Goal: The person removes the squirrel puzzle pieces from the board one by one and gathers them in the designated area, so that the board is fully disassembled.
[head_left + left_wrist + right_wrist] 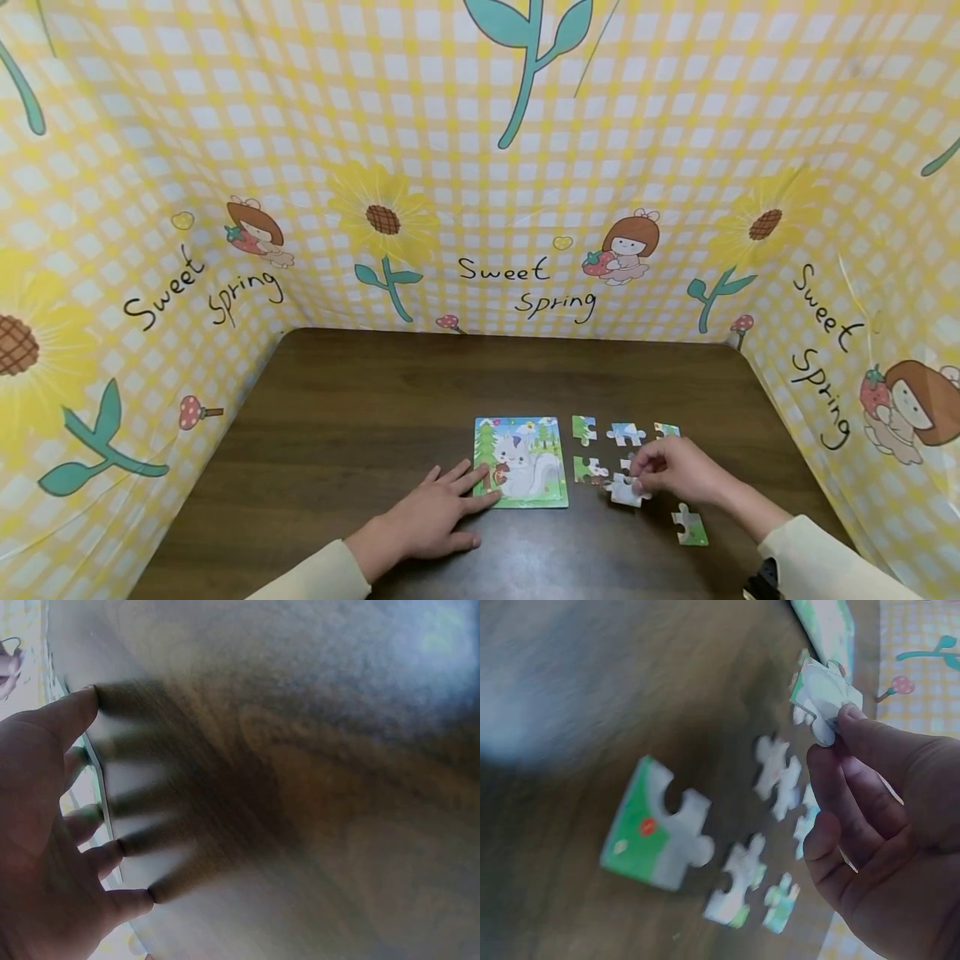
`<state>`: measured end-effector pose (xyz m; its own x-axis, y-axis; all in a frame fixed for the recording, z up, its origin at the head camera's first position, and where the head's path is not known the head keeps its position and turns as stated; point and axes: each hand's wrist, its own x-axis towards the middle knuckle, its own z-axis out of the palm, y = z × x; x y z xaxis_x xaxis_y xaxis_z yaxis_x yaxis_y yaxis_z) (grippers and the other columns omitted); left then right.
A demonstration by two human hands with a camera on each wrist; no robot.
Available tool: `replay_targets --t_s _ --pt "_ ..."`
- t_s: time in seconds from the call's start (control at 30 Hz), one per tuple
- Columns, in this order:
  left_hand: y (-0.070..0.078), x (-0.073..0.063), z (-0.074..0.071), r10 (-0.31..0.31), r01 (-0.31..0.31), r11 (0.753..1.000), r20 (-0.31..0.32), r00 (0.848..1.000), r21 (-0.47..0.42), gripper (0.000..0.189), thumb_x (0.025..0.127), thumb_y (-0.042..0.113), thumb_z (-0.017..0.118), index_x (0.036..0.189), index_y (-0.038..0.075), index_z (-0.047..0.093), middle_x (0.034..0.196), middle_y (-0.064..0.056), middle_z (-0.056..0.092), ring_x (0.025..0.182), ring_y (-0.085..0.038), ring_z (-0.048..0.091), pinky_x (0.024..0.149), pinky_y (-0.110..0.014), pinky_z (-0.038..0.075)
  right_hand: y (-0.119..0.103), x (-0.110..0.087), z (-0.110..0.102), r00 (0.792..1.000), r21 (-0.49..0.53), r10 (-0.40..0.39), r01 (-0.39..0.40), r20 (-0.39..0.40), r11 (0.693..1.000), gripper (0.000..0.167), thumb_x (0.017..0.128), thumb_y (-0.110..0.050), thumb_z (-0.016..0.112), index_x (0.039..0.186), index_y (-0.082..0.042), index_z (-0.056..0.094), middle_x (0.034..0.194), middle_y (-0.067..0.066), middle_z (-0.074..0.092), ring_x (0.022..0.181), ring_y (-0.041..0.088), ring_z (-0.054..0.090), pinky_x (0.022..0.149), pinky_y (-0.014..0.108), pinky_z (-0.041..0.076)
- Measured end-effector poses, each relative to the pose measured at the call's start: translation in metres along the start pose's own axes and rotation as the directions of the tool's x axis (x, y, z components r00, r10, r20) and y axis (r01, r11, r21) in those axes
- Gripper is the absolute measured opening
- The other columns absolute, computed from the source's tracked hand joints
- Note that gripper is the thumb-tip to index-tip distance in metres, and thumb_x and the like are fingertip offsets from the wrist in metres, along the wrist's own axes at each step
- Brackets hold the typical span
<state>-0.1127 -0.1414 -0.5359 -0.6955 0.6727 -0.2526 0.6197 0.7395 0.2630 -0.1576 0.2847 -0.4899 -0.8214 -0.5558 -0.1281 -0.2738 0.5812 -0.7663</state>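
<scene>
My left hand (433, 515) lies with spread fingers on the left edge of a puzzle board (522, 500) bearing a white squirrel picture. In the left wrist view, the fingertips of that hand (45, 817) rest along the board's edge and on the table. Thumb and fingers of my right hand (681, 468) pinch a mostly white puzzle piece (624, 492) just right of the board. The right wrist view shows this piece (823, 694) held tilted above the table. A green-and-white corner piece (649, 832) lies loose below the right hand.
Other loose pieces lie right of the board: a green one (583, 429), a blue-and-white one (626, 433), one at the far right (666, 430), and a green one with white (588, 470). Checked yellow cloth (450, 250) surrounds the brown table (337, 400).
</scene>
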Motion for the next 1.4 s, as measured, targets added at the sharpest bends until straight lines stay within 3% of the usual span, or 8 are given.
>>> replay_targets --t_s 0.2,0.47,0.7,0.9,1.4 --pt "0.000 0.000 0.002 -0.005 0.005 1.000 -0.002 1.000 -0.004 0.066 0.099 0.060 0.058 0.158 0.047 0.031 0.171 0.003 0.022 0.157 -0.034 0.024 0.113 -0.071 0.031 0.010 -0.011 0.008 1.000 -0.019 0.018 -0.017 0.026 1.000 0.004 0.086 -0.008 0.081 0.085 -0.010 0.077 0.074 -0.005 0.073 0.065 0.002 0.064 0.060 0.024 0.052" --pt "0.002 -0.001 -0.003 -0.014 0.014 1.000 0.006 1.000 -0.013 0.066 0.099 0.058 0.059 0.158 0.046 0.033 0.171 0.002 0.022 0.157 -0.034 0.023 0.114 -0.071 0.030 0.019 -0.015 0.020 1.000 -0.121 0.014 -0.012 0.012 0.993 0.010 0.082 -0.010 0.084 0.080 -0.016 0.076 0.070 -0.012 0.069 0.062 -0.001 0.059 0.058 0.023 0.049" --pt "0.001 0.001 -0.001 -0.011 0.011 1.000 0.021 1.000 -0.010 0.066 0.100 0.060 0.056 0.159 0.046 0.031 0.172 0.003 0.020 0.157 -0.033 0.023 0.114 -0.070 0.031 0.018 -0.015 0.020 1.000 -0.166 0.000 0.004 0.024 0.986 0.008 0.084 -0.010 0.082 0.082 -0.015 0.076 0.075 -0.013 0.068 0.063 -0.001 0.057 0.058 0.023 0.048" --pt "0.000 0.001 -0.001 0.000 0.000 1.000 0.011 1.000 0.001 0.066 0.100 0.061 0.055 0.159 0.046 0.031 0.172 0.002 0.021 0.157 -0.034 0.024 0.113 -0.071 0.031 0.019 -0.014 0.022 1.000 -0.225 0.004 -0.002 0.012 0.974 0.013 0.086 -0.009 0.081 0.082 -0.021 0.077 0.078 -0.014 0.068 0.065 -0.003 0.055 0.059 0.023 0.047" --pt "-0.001 -0.003 -0.004 0.031 -0.031 1.000 -0.016 0.999 -0.005 0.064 0.101 0.059 0.055 0.159 0.045 0.032 0.172 0.000 0.019 0.157 -0.034 0.023 0.115 -0.070 0.027 0.016 -0.018 0.020 0.999 -0.241 0.025 -0.018 0.025 0.970 0.007 0.088 -0.014 0.081 0.088 -0.020 0.078 0.083 -0.013 0.071 0.071 -0.003 0.059 0.062 0.025 0.050"
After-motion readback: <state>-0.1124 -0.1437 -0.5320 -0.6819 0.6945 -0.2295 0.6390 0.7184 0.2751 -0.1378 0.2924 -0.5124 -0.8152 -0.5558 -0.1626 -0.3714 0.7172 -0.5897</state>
